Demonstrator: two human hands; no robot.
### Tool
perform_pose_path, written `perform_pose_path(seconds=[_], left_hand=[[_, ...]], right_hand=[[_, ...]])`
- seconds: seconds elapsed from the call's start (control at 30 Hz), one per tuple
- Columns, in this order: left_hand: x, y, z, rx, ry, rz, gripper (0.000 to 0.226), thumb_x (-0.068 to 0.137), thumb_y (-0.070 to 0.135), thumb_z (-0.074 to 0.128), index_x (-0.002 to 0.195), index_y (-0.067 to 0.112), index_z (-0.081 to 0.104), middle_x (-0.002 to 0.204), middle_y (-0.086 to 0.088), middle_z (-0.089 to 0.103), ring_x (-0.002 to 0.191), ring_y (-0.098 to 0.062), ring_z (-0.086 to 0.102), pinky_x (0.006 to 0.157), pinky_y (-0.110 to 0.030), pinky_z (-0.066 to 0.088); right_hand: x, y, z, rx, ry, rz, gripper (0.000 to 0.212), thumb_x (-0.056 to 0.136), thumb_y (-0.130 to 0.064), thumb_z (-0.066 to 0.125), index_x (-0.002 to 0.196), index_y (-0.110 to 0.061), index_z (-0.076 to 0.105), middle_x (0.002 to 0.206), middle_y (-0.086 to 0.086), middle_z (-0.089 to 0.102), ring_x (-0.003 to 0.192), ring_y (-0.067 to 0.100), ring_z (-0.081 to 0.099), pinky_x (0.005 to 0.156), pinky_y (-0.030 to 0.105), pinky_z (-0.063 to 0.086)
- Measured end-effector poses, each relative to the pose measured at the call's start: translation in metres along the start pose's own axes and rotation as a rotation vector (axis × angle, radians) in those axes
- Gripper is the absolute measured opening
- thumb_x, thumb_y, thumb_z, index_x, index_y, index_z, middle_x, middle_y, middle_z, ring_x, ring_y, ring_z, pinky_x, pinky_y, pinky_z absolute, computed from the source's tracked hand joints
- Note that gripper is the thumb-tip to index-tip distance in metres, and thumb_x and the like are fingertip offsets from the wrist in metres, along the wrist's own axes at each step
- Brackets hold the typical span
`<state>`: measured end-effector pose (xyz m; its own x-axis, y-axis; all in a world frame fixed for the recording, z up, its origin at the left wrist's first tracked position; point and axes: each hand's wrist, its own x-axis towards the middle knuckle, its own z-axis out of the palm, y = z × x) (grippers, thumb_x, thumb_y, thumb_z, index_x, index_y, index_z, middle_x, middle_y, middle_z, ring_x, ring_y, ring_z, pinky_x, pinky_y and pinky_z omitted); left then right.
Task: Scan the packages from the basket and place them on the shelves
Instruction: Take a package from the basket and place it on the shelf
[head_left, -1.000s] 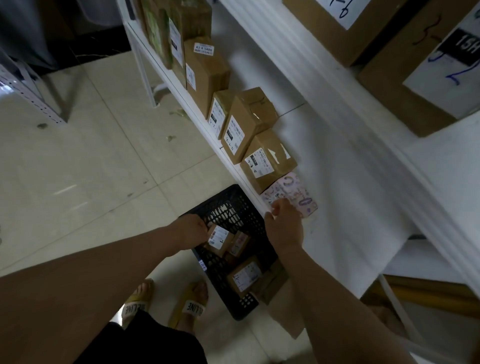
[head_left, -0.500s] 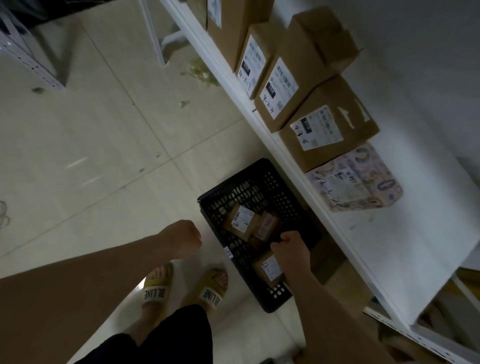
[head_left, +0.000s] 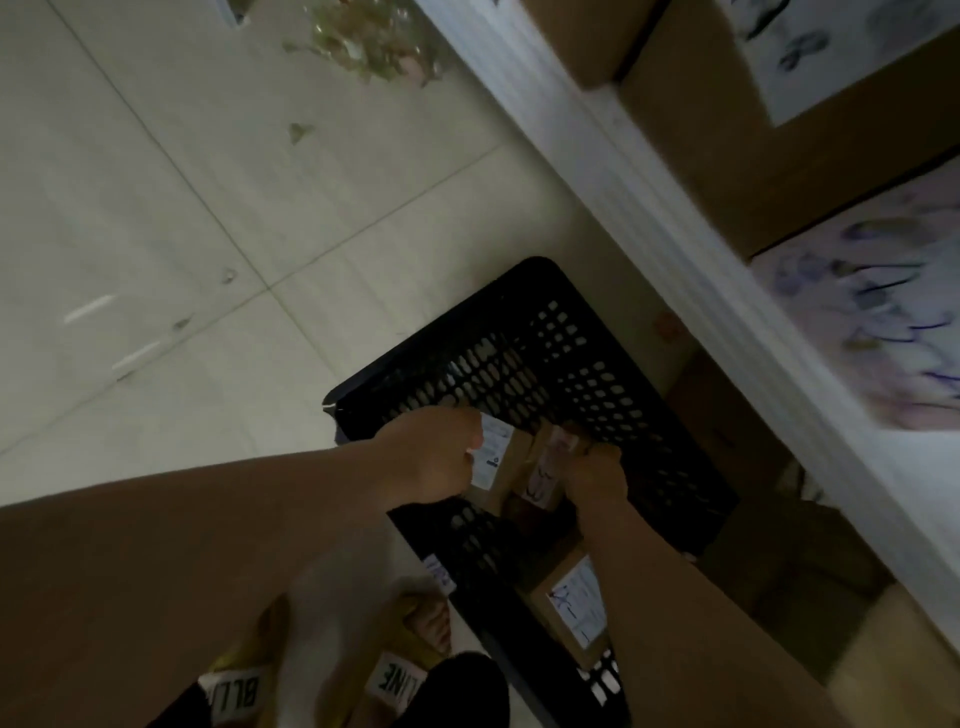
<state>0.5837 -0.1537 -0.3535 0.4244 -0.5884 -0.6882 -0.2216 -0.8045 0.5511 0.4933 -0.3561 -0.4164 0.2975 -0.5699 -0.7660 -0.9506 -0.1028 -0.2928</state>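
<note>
The fingers (head_left: 574, 449) of the right hand (head_left: 592, 475) are curled tight round the top of a small brown package (head_left: 548, 470) with a pinkish label, inside the black basket (head_left: 545, 353). The left hand (head_left: 431, 457) is curled too, its knuckles against a labelled brown package (head_left: 498, 462) just left of the small one; blur hides whether it grips. Nearer than the fingers, by the right forearm, a third package (head_left: 571, 608) lies label up, which makes three packages in the basket. Below the left arm, two yellow sandals (head_left: 395, 680) stand on the tiled floor (head_left: 156, 260). Right of the fingers and beyond them runs the white shelf (head_left: 675, 218), its edge close by the basket's right side. On it sit one patterned parcel (head_left: 872, 322) and, farther off, two cardboard boxes (head_left: 727, 171). Farthest from the fingers, litter (head_left: 363, 36) lies on the floor.
</note>
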Motion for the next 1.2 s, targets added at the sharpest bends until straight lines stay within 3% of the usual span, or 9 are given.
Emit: perform_pose_path(seconds=[0.13,0.27,0.43,0.6,0.7,0.8,0.93,1.03,1.2], left_hand=[[0.046,-0.021,0.014,0.105,-0.010,0.059,0.044,0.101,0.018,0.052,0.144,0.013,0.047,0.139,-0.002,0.052,0.125,-0.016,0.050,0.084,-0.008,0.028],[0.072,-0.039,0.028,0.131,-0.011,0.061,0.033,0.101,0.016,0.050,0.133,0.010,0.056,0.126,-0.006,0.059,0.098,-0.006,0.048,0.073,-0.002,0.034],[0.078,-0.051,0.039,0.113,-0.014,0.019,0.033,0.103,0.017,0.047,0.134,0.009,0.054,0.128,-0.006,0.060,0.106,-0.012,0.056,0.076,-0.005,0.026],[0.049,-0.032,0.027,-0.001,-0.036,-0.077,0.024,0.101,0.009,0.048,0.119,0.004,0.062,0.125,-0.008,0.061,0.108,-0.017,0.058,0.083,-0.015,0.040],[0.019,-0.006,0.012,-0.190,-0.048,-0.124,0.033,0.103,0.011,0.049,0.134,0.001,0.054,0.135,-0.013,0.057,0.107,-0.013,0.050,0.076,-0.014,0.038],[-0.017,0.027,-0.008,-0.483,0.007,-0.252,0.034,0.100,0.022,0.057,0.131,0.009,0.057,0.121,-0.008,0.062,0.101,-0.015,0.056,0.069,-0.012,0.043],[-0.080,0.070,-0.045,-0.919,0.021,-0.578,0.040,0.099,0.052,0.052,0.124,0.020,0.057,0.116,-0.009,0.061,0.102,-0.026,0.062,0.089,-0.042,0.057],[-0.128,0.091,-0.083,-1.171,-0.020,-0.683,0.059,0.092,0.067,0.051,0.114,0.013,0.060,0.113,-0.017,0.061,0.105,-0.034,0.063,0.094,-0.050,0.055],[-0.205,0.130,-0.146,-1.519,-0.159,-0.527,0.064,0.090,0.062,0.060,0.122,0.007,0.064,0.116,-0.019,0.066,0.097,-0.034,0.067,0.078,-0.041,0.056]], right_hand=[[0.058,0.000,0.024,-0.020,0.003,-0.009,0.065,0.098,-0.030,0.062,0.152,-0.009,0.032,0.141,0.009,0.050,0.122,0.028,0.050,0.086,0.027,0.040],[0.100,0.000,0.043,-0.194,0.100,0.082,0.087,0.088,-0.057,0.065,0.154,-0.016,0.025,0.155,0.021,0.027,0.133,0.040,0.037,0.101,0.042,0.044],[0.109,0.002,0.050,-0.221,0.195,0.184,0.098,0.089,-0.054,0.068,0.160,-0.019,0.010,0.158,0.026,0.012,0.134,0.041,0.035,0.102,0.051,0.047],[0.075,0.018,0.016,-0.063,0.221,0.102,0.091,0.090,-0.055,0.064,0.157,-0.013,0.021,0.155,0.022,0.031,0.133,0.040,0.038,0.105,0.043,0.043],[0.022,0.012,-0.007,0.127,0.254,0.039,0.086,0.088,-0.056,0.068,0.153,-0.015,0.031,0.149,0.020,0.040,0.129,0.037,0.045,0.095,0.039,0.044],[-0.046,-0.002,-0.015,0.541,0.222,0.083,0.080,0.080,-0.059,0.075,0.143,-0.019,0.045,0.141,0.013,0.052,0.119,0.031,0.056,0.091,0.040,0.050],[-0.131,-0.030,-0.031,1.045,-0.048,0.220,0.061,0.084,-0.051,0.075,0.136,-0.024,0.055,0.124,0.008,0.065,0.109,0.031,0.065,0.088,0.043,0.058],[-0.191,-0.056,-0.052,1.142,-0.165,0.164,0.044,0.091,-0.041,0.070,0.130,-0.022,0.062,0.121,0.012,0.070,0.109,0.033,0.068,0.092,0.044,0.058],[-0.277,-0.099,-0.114,1.204,-0.247,0.086,0.037,0.094,-0.026,0.065,0.125,-0.007,0.064,0.123,0.022,0.065,0.117,0.039,0.063,0.095,0.046,0.057]])
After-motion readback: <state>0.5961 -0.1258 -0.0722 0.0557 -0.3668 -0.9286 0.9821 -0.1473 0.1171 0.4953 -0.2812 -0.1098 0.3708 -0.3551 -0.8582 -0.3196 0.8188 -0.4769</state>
